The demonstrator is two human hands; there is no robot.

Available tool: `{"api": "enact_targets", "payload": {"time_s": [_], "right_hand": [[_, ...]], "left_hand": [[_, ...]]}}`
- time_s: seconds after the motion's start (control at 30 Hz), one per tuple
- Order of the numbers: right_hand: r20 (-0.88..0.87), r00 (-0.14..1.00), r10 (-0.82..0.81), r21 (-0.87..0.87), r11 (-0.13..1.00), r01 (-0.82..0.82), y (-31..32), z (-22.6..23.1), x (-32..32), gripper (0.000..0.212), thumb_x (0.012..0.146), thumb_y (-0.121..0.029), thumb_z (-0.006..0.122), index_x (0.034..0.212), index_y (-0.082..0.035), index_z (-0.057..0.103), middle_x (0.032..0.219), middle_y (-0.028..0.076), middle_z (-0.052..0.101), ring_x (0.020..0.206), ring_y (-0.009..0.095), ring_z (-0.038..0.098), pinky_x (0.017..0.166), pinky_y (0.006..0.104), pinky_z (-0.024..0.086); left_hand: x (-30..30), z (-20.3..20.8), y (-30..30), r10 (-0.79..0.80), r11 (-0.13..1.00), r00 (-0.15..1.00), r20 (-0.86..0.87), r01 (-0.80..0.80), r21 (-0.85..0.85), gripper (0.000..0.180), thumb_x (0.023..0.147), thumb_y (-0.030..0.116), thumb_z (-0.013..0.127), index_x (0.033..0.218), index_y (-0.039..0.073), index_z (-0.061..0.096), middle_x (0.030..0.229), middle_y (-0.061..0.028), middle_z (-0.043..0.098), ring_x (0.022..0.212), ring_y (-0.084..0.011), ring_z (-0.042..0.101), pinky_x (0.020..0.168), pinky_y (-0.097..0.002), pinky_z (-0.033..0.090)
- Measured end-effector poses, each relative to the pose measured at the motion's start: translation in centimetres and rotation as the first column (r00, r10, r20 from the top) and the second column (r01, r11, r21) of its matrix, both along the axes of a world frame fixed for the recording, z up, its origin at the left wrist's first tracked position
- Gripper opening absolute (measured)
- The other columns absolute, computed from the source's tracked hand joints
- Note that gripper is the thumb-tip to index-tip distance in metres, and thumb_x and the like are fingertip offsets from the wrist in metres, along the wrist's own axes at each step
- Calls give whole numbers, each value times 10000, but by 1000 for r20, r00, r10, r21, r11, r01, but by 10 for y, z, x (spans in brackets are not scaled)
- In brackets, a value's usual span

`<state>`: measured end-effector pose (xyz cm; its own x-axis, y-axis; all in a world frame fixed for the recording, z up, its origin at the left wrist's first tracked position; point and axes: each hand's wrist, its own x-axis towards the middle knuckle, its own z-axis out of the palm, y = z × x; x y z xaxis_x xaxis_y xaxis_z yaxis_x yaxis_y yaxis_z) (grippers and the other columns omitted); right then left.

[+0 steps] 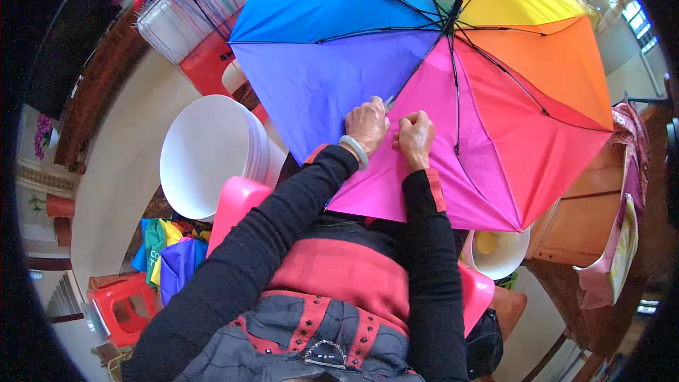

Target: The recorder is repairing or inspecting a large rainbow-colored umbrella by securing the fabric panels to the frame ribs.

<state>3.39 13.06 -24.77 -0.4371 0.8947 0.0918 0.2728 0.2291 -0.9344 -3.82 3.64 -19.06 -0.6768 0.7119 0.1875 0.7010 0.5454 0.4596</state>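
Note:
An opened umbrella (396, 64) with rainbow panels spreads in front of me, its inside, black ribs and shaft showing. My left hand (368, 126), with a pale bangle at the wrist, is closed at the seam where the purple panel (311, 85) meets the pink one, gripping the umbrella along a rib. A small shiny tip shows at its fingers; its kind is unclear. Close by on the right, my right hand (415, 138) is pinched in front of the pink panel (438, 191). Whatever lies between those fingers is too small to make out.
To the left stands a white bucket (205, 155), with folded colourful fabric (180, 262) and a red stool (126, 308) below it. A white tub (498, 251) sits under the umbrella's lower right edge. Wooden furniture (587, 219) draped with cloth is at the right.

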Motion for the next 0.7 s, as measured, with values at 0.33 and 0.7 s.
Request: {"api": "enact_targets", "payload": {"time_s": [0.33, 0.7], "right_hand": [[-96, 988, -121, -63, 991, 116, 16, 52, 35, 77, 776, -57, 527, 739, 2, 493, 620, 108, 555, 576, 183, 596, 446, 287, 462], [-743, 665, -72, -513, 699, -498, 5, 84, 32, 93, 846, -107, 531, 890, -35, 492, 822, 115, 586, 720, 208, 606, 599, 314, 534]], "left_hand": [[-2, -5, 1, 101, 995, 993, 55, -101, 11, 213, 713, 190, 582, 826, 13, 548, 797, -188, 571, 785, -381, 564, 666, -452, 459], [-23, 0, -5, -291, 921, 911, 294, 183, 343, 263, 698, 206, 623, 879, 16, 595, 768, -103, 599, 724, -220, 571, 646, -322, 454]]}}
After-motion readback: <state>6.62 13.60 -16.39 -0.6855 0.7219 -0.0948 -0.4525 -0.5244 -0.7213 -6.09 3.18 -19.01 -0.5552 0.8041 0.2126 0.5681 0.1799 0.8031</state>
